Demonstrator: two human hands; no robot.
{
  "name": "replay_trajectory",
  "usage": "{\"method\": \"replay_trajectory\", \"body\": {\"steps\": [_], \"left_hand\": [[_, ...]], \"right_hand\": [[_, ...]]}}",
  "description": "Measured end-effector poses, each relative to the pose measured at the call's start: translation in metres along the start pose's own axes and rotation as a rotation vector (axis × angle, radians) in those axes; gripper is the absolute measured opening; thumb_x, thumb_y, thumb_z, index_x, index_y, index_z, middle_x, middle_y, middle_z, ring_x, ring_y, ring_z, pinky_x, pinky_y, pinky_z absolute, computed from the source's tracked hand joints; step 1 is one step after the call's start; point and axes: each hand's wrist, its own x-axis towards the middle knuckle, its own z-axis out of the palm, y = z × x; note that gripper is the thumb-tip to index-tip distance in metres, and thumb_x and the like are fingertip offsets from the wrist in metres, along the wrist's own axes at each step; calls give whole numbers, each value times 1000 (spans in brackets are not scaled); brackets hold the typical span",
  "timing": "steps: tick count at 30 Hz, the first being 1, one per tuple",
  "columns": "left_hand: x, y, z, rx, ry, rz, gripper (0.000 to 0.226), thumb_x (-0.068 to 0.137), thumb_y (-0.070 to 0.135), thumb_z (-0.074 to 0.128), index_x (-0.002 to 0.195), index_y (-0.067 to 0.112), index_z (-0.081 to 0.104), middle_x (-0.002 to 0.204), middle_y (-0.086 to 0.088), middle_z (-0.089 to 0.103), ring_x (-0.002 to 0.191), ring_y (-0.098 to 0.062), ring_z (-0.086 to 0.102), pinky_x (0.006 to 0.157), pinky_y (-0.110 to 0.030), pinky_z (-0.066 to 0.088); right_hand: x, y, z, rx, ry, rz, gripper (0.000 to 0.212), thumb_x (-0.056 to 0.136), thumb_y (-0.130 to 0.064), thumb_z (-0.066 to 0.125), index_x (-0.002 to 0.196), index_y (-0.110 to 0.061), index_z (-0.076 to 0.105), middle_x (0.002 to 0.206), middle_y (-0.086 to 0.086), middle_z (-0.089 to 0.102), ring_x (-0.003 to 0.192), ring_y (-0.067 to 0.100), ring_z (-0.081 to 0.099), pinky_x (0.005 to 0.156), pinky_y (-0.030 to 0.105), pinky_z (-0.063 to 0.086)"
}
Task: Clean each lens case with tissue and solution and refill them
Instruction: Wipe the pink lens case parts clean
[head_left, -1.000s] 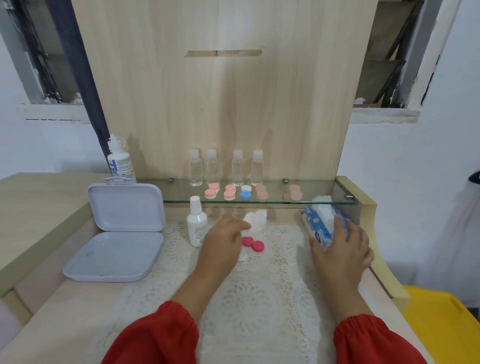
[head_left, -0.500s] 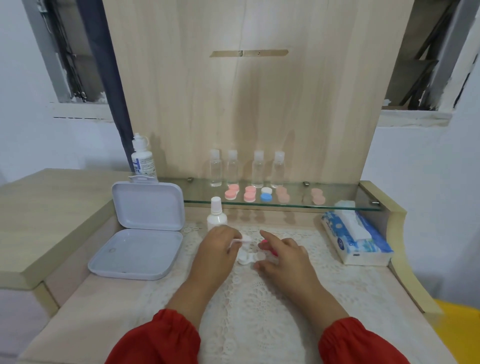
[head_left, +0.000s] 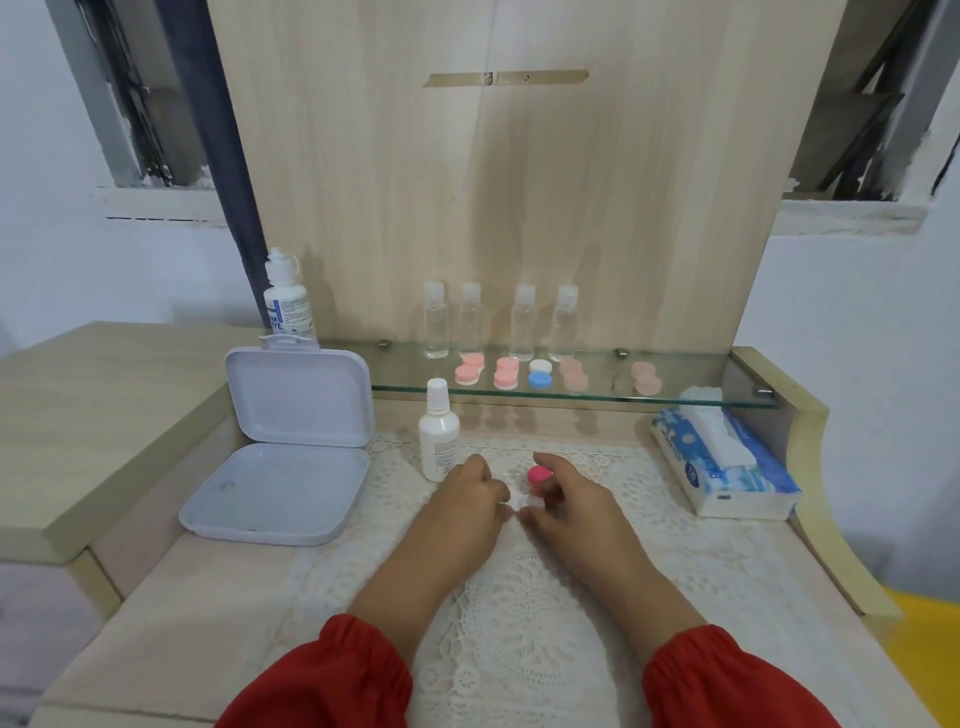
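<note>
Your left hand (head_left: 470, 501) and right hand (head_left: 566, 501) sit close together on the white lace cloth (head_left: 519, 597), fingers curled in towards each other over a small clear lens case (head_left: 519, 496) that lies between them. The right hand's fingers curl round a bright pink round cap (head_left: 538, 475). The left hand's fingers are bent at the case's left end, but the view does not show whether they actually pinch anything.

Just behind the left hand stands a small white plastic solution bottle (head_left: 439, 434) with its cap on. To the left, an open white hinged plastic box (head_left: 283, 447) rests with its lid upright. At the right edge of the cloth lies a blue and white soft pack of tissues (head_left: 727, 465), one sheet sticking up.

On the glass shelf (head_left: 685, 400) behind, you have four clear small bottles (head_left: 498, 322) in a row, and in front of them several closed lens cases (head_left: 506, 373) with pink caps, one with blue and white caps. A larger white labelled bottle (head_left: 287, 299) stands at the shelf's left end.
</note>
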Motion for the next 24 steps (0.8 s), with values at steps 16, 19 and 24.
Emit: {"method": "replay_trajectory", "body": {"steps": [16, 19, 24], "left_hand": [[1, 1, -7, -155, 155, 45, 11, 91, 16, 61, 101, 15, 66, 97, 2, 63, 96, -13, 51, 82, -22, 40], [-4, 4, -11, -68, 110, 79, 15, 93, 18, 57, 107, 19, 62, 98, 1, 57, 95, -13, 49, 81, -27, 43], [-6, 9, -14, 8, 68, 43, 28, 91, 19, 56, 117, 26, 48, 108, 3, 49, 92, -16, 51, 75, -27, 45]], "right_hand": [[-1, -3, -1, 49, -2, 54, 54, 85, -21, 67, 134, -29, 46, 96, -19, 58, 88, -5, 54, 76, 11, 41], [-1, -3, 0, 47, 7, 49, 52, 84, -21, 67, 132, -28, 49, 97, -18, 59, 89, -5, 55, 80, 14, 44], [-1, -2, 0, 54, 8, 58, 51, 84, -19, 67, 131, -29, 49, 102, -16, 59, 87, -8, 53, 76, 9, 40]]}}
